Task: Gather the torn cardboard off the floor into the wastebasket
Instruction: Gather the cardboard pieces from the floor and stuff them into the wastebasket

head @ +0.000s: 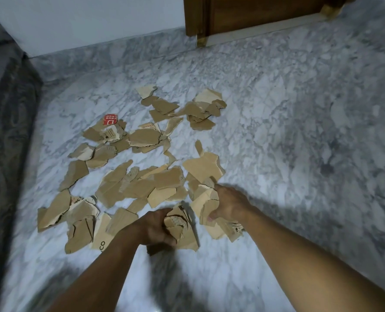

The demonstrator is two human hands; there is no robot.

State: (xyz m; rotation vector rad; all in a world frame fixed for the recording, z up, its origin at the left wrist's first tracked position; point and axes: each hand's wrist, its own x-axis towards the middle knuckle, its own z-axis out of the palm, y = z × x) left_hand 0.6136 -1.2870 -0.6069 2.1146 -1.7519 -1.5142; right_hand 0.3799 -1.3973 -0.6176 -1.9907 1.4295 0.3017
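Fingers of left hand (157,228) and right hand (228,204) curl round torn brown cardboard scraps (206,206); best squeeze firmly, then work toward the red-printed scrap (110,120).

Your left hand (156,228) grips a wad of torn cardboard (182,229) over the marble floor (299,131). Your right hand (228,204), just beside it, clutches another stack (204,204). Loose scraps (143,137) are spread toward the floor's far edge, with a red-printed scrap (110,119) at their far left. There's a wooden door (254,12) at the far right corner.
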